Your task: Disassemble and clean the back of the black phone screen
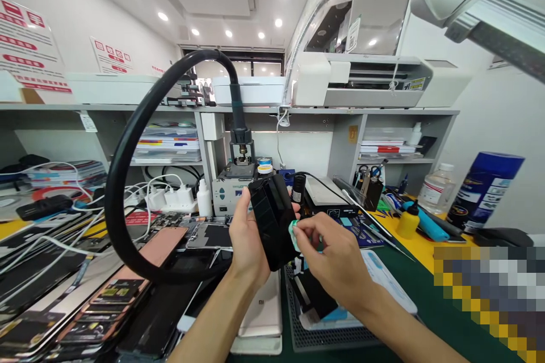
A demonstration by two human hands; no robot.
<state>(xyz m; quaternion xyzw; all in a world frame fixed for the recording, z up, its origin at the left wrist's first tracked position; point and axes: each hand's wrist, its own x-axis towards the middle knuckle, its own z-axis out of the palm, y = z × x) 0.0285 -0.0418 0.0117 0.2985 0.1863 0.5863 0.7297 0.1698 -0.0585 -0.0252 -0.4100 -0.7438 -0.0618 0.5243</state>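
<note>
A black smartphone (275,221) is held up, tilted, over the bench in my left hand (251,241), its thumb along the left edge and fingertips showing past the right edge. My right hand (330,249) pinches a small pale-green film tab or scrap (294,235) at the phone's right edge. I cannot make out whether the scrap is stuck to the phone. Below the hands lie a white Xiaomi phone (261,312) and a dark mesh tray (306,337) holding a flat black piece (314,295).
A thick black hose (121,153) arches close to my left arm. Opened phones and a copper-coloured panel (162,244) crowd the left. On the right stand a blue spray can (485,193), a clear bottle (436,188) and a yellow bottle (409,221). A lamp arm (332,3) hangs above.
</note>
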